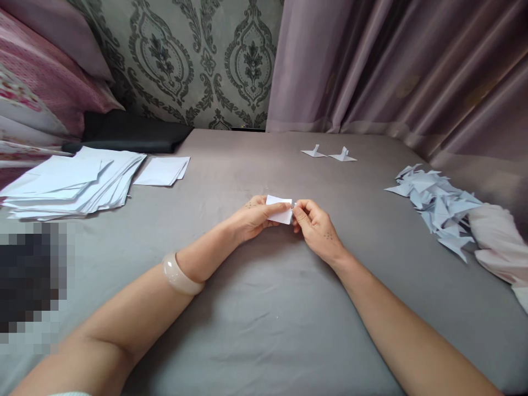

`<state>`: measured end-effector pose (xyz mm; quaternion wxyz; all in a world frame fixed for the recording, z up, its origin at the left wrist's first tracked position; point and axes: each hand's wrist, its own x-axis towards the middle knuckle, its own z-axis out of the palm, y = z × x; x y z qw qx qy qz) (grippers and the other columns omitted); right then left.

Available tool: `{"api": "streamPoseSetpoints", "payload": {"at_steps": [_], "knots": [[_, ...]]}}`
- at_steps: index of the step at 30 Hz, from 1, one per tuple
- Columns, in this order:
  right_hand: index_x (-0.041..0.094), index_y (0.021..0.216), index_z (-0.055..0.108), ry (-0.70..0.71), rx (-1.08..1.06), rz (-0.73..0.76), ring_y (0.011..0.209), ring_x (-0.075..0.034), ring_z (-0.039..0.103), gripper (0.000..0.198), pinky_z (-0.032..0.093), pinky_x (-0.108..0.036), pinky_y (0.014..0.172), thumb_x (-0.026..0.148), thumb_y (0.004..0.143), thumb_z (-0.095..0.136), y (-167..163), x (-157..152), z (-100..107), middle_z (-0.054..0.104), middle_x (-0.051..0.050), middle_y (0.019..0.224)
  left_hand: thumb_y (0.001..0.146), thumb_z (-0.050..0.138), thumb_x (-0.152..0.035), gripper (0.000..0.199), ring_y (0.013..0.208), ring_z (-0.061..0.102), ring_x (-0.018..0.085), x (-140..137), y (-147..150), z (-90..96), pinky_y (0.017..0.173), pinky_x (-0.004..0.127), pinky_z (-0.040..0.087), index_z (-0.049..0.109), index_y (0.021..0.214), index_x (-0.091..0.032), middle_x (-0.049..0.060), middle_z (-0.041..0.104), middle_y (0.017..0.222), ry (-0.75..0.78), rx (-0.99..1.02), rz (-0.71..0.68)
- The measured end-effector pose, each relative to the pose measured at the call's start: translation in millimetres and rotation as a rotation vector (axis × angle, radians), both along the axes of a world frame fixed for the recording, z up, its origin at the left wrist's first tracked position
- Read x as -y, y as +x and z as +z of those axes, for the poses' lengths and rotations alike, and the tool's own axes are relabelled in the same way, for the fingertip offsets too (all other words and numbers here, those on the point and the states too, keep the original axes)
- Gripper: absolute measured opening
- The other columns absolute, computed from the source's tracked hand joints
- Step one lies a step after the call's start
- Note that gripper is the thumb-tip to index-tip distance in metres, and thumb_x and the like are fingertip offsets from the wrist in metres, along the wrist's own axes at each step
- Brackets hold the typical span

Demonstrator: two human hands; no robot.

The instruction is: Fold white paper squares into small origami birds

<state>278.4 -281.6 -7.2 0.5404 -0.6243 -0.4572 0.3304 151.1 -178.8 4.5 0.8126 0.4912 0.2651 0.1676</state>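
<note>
A small folded piece of white paper (277, 210) is held above the grey sheet, near the middle of the view. My left hand (258, 217) grips it from the left, thumb lying across its face and fingers behind. At the paper's right edge, my right hand (314, 224) is closed in a pinch of thumb and forefinger. A bit of white shows at those fingertips, and it seems to be the paper's edge. The fingers behind the paper are partly hidden.
Stacked white paper sheets (111, 184) lie at the left, beside smaller squares (162, 171). Two folded paper figures (343, 155) stand at the back. A heap of folded paper pieces (437, 201) lies at right against pale cloth (497, 236). Black fabric (136, 132) lies behind the stack.
</note>
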Motion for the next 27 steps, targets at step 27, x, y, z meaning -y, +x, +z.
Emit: {"api": "streamPoseSetpoints", "payload": {"at_steps": [27], "knots": [[0.019,0.082,0.06,-0.096,-0.177,-0.07,0.059,-0.011,0.053,0.02,0.042,-0.025,0.05,0.036,0.073,0.064,0.7,0.9,6.9,0.061,0.0,0.072,0.061,0.073,-0.015,0.02,0.068,0.057,0.012,1.1,0.5,8.3,0.057,0.023,0.038,0.06,0.076,-0.013,0.002,0.06,0.073,-0.025,-0.148,0.11]]}}
